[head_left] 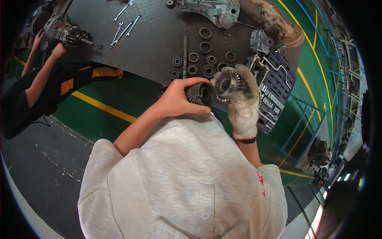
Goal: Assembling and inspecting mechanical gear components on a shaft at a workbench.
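l hand (pixel 175 98), bare, is clamped round a dark toothed hub (pixel 193 94), thumb one side, fingers t'other; r hand (pixel 247 89), in a pale glove, is closed round a gear (pixel 233 85). both pcs are side by side at the near edge of the table (pixel 143 53); they look just apart, tho can't tell for sure if rims touch.

progress, judging by layout: loose pcs are already off & set out; hub + gear look not yet joined, & the shaft (pixel 185 53) seems bare along its visible length, so most pcs are prob. still to be dealt w/.

counts: 2 held pcs; approx 10 rings/gears (pixel 203 72) nr the shaft, +1 small gear (pixel 170 3) at the far edge; 1 shaft; 4 spanners (pixel 133 26); 1 tool case (pixel 287 65), right; 1 big housing (pixel 217 12); 1 gearbox unit (pixel 63 34), far left, w/ a co-worker's 2 hands (pixel 59 50) at it.
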{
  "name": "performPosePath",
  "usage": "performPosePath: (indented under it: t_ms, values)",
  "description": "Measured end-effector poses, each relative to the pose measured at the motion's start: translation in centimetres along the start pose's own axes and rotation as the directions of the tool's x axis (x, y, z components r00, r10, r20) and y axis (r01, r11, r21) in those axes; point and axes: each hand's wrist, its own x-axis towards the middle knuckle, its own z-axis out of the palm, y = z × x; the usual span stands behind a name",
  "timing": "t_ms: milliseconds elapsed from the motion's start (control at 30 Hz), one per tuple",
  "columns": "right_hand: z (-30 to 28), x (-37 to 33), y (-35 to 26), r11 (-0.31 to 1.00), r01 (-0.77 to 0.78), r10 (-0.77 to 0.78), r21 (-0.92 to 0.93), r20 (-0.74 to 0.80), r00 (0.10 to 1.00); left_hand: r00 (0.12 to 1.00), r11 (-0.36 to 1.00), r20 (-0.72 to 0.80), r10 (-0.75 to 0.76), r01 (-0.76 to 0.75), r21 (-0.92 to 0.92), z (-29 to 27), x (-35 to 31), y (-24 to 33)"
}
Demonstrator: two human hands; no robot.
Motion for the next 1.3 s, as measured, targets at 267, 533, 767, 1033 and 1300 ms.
performPosePath:
  t_ms: [267,533,767,1033,1300]
  values:
    - [-1.6,1.8,3.6,0.988,-0.067,0.052,-0.14,-0.107,0.993,0.991,0.995,-0.107,-0.081,0.086,0.04,-0.7,-0.9,-0.7]
    - [-8.5,3.7,20.6,0.196,-0.32,0.273,-0.927,-0.262,0.926,0.929,0.972,-0.329,-0.169,0.212,0.1,-4.6,-5.5,-4.2]
    - [-11.1,2.7,27.7,0.044,-0.301,0.209,-0.953,-0.286,0.935,0.916,0.969,-0.329,-0.232,0.246,0.002,-7.3,-7.9,-4.9]
    - [-11.6,3.5,29.6,0.019,-0.263,0.07,-0.965,-0.261,0.963,0.936,0.966,-0.245,-0.253,0.258,-0.013,-8.4,-7.6,-4.1]
    - [-4.1,8.1,26.0,0.145,0.056,-0.041,-0.988,0.05,0.998,0.929,0.973,-0.29,-0.23,0.23,-0.035,-9.3,-8.2,-4.3]
